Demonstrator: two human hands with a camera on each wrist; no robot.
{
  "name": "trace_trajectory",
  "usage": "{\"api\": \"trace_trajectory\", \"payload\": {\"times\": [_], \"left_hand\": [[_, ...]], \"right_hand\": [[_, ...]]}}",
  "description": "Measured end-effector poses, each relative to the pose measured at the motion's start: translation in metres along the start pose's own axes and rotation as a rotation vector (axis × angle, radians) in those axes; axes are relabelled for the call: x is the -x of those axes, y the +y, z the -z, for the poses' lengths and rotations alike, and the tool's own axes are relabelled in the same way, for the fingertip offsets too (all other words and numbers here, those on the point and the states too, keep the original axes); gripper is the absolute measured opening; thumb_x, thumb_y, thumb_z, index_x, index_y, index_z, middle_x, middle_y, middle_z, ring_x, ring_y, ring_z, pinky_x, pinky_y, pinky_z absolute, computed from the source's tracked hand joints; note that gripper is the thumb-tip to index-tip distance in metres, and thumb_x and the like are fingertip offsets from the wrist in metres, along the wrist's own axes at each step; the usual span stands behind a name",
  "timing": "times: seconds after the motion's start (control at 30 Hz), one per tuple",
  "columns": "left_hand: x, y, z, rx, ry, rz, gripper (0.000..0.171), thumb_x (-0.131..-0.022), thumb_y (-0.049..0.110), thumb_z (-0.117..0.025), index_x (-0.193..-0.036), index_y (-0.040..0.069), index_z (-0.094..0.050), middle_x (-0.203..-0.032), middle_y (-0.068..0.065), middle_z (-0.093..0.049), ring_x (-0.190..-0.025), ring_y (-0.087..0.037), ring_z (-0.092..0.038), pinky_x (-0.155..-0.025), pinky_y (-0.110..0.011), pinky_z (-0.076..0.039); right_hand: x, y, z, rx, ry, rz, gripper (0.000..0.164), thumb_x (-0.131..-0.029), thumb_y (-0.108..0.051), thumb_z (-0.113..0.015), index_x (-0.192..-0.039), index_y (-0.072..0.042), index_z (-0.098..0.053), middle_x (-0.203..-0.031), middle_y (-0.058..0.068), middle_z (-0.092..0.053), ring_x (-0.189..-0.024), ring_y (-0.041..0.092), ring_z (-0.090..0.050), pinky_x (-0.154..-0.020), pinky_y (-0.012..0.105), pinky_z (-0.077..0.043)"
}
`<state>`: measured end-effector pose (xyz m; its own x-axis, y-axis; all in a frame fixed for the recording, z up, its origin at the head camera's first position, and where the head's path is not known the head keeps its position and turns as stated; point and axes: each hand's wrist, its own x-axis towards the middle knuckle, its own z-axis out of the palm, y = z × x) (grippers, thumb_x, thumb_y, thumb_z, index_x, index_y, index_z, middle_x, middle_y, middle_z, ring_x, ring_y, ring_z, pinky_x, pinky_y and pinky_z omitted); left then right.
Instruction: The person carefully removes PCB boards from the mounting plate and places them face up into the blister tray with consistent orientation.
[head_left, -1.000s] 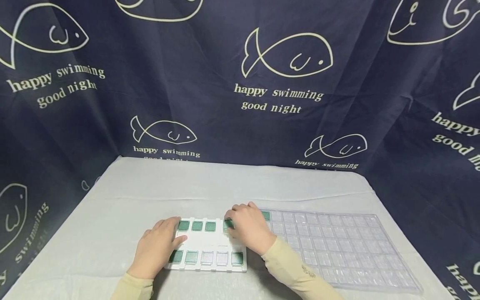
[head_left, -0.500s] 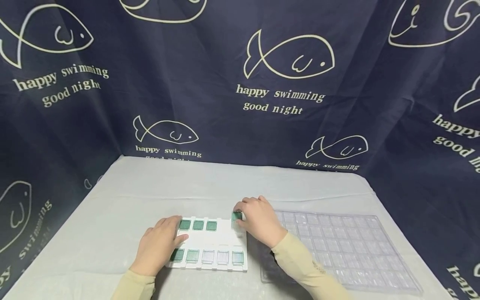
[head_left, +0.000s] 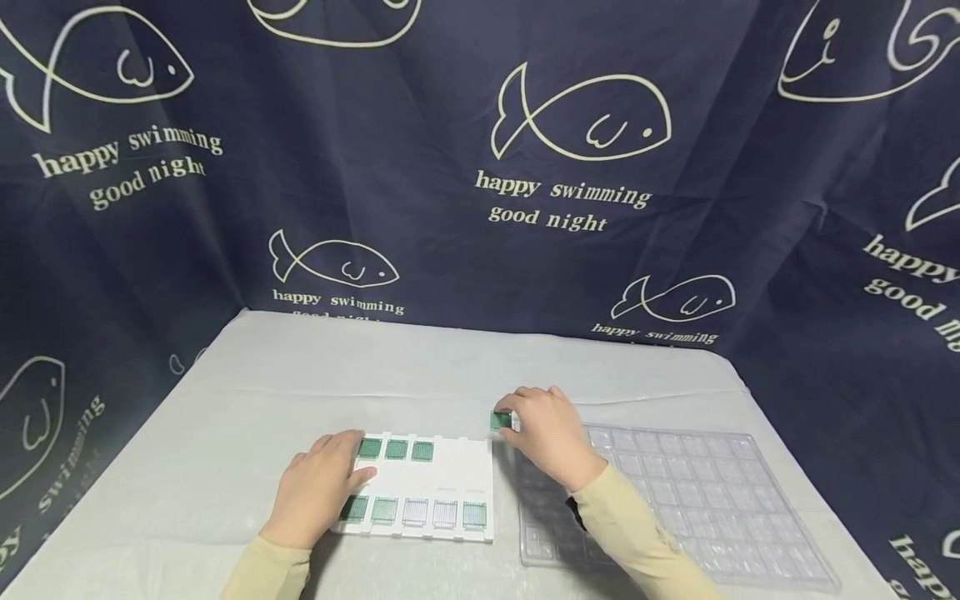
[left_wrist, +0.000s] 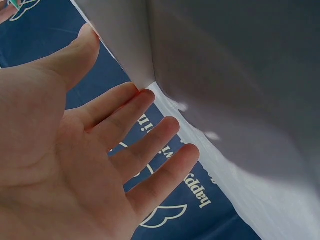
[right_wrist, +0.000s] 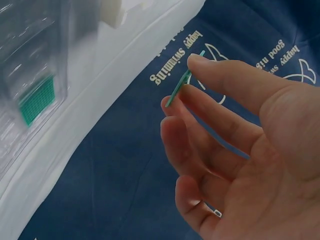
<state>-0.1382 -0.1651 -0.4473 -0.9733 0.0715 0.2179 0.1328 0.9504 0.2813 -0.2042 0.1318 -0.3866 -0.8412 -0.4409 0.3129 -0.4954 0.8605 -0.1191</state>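
Observation:
My right hand (head_left: 553,433) pinches a small green circuit board (head_left: 500,420) between thumb and fingers, just beyond the far right corner of a white holder (head_left: 450,471). The right wrist view shows this thin board edge-on, with the other fingers curled loosely. My left hand (head_left: 315,492) rests against the holder's left side, thumb over its top. Seen from the left wrist, its fingers (left_wrist: 165,135) are nearly straight and reach to the holder's edge. Green boards sit in two rows on the holder: three at the far left, several along the near side.
A clear plastic compartment tray (head_left: 697,500) lies right of the holder, partly under my right forearm. Another green board (right_wrist: 38,100) lies in its corner compartment, hidden by my hand in the head view. Behind the white-covered table (head_left: 420,358) hangs a dark blue fish-print curtain (head_left: 442,167).
My right hand has lifted a green board from the holder's far right slot and carried it up and right, past the corner. My left hand stays at the holder's side.

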Motion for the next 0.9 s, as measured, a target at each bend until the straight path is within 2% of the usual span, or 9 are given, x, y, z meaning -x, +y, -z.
{"api": "trace_trajectory", "payload": {"times": [0.33,0.7,0.9], "left_hand": [[0.000,-0.001,-0.001,-0.008,0.024,-0.011,0.057,-0.085,0.033,-0.080,-0.130,0.002,-0.063,-0.125,-0.015,-0.071,-0.118,-0.033,-0.066,-0.083,-0.051,-0.057],[0.000,0.001,0.000,-0.005,-0.013,0.010,0.058,-0.086,0.033,-0.079,-0.132,0.002,-0.062,-0.128,-0.016,-0.070,-0.121,-0.034,-0.065,-0.087,-0.052,-0.057],[0.000,0.002,0.001,-0.008,0.012,0.007,0.057,-0.086,0.033,-0.080,-0.131,0.002,-0.063,-0.127,-0.015,-0.071,-0.119,-0.033,-0.066,-0.085,-0.052,-0.057]], "right_hand": [[0.007,0.021,-0.005,0.022,0.023,-0.009,0.025,-0.075,-0.021,-0.091,-0.096,-0.017,-0.078,-0.094,-0.003,-0.077,-0.088,0.019,-0.073,-0.071,0.032,-0.045],[0.015,0.041,-0.006,0.012,0.048,-0.039,0.027,-0.073,-0.017,-0.091,-0.097,-0.014,-0.078,-0.093,0.000,-0.077,-0.086,0.021,-0.074,-0.073,0.036,-0.048],[0.015,0.049,-0.002,0.011,0.025,-0.045,0.027,-0.074,-0.016,-0.090,-0.098,-0.014,-0.077,-0.093,0.001,-0.077,-0.086,0.022,-0.073,-0.075,0.039,-0.050]]}}
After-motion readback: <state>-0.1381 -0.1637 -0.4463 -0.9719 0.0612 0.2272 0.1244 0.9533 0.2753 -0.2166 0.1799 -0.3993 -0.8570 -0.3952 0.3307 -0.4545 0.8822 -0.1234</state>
